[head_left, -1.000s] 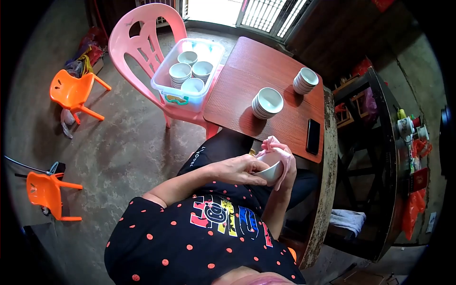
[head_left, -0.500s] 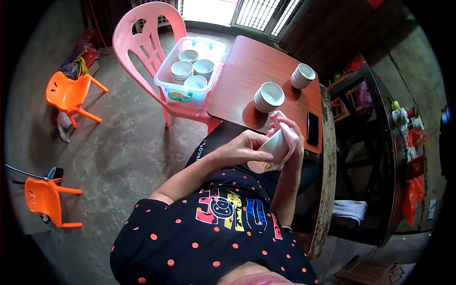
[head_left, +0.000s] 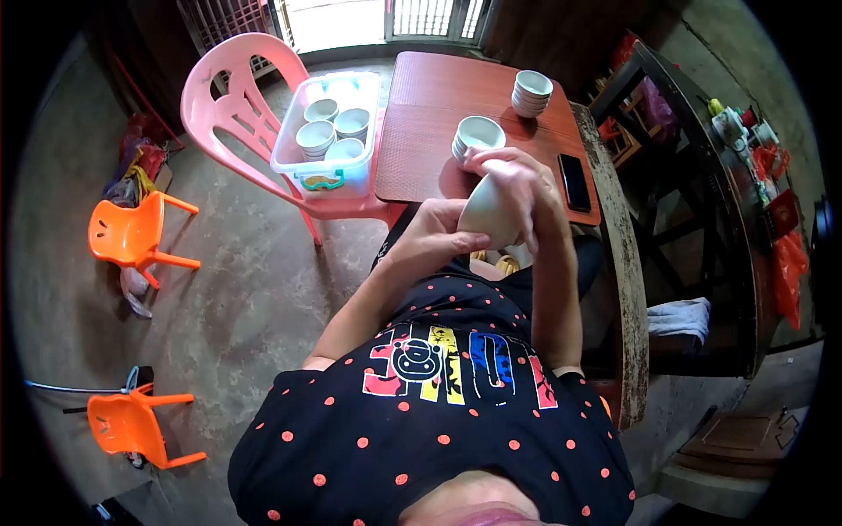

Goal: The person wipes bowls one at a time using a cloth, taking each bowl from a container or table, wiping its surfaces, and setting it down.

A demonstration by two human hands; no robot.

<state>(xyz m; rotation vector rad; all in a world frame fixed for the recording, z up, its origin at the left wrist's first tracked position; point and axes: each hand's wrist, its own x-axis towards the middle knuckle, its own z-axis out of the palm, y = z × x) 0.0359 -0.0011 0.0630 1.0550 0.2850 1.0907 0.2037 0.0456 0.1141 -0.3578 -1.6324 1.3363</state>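
A white bowl [head_left: 487, 216] is tilted on its side in front of my chest. My left hand [head_left: 438, 230] grips it, with the thumb along the near side. My right hand [head_left: 533, 197] is closed over its far side and rim, its fingers somewhat blurred. A pink cloth [head_left: 493, 159] shows at those fingers, against the bowl; most of it is hidden. Just beyond, on the brown table [head_left: 421, 145], stands a stack of white bowls [head_left: 479, 136]. Another bowl stack [head_left: 531, 95] stands farther back to the right.
A black phone [head_left: 574, 182] lies near the table's right edge. On a pink chair [head_left: 235, 114] left of the table rests a clear plastic box [head_left: 285, 158] with several bowl stacks inside. Orange chairs [head_left: 127, 232] stand on the floor at far left. A worn wooden bench [head_left: 627, 289] runs along the right.
My right hand has turned further over the bowl, so less of the pink cloth shows. The bowl stays in my left hand, tilted more upright. The whole view has shifted and rotated slightly.
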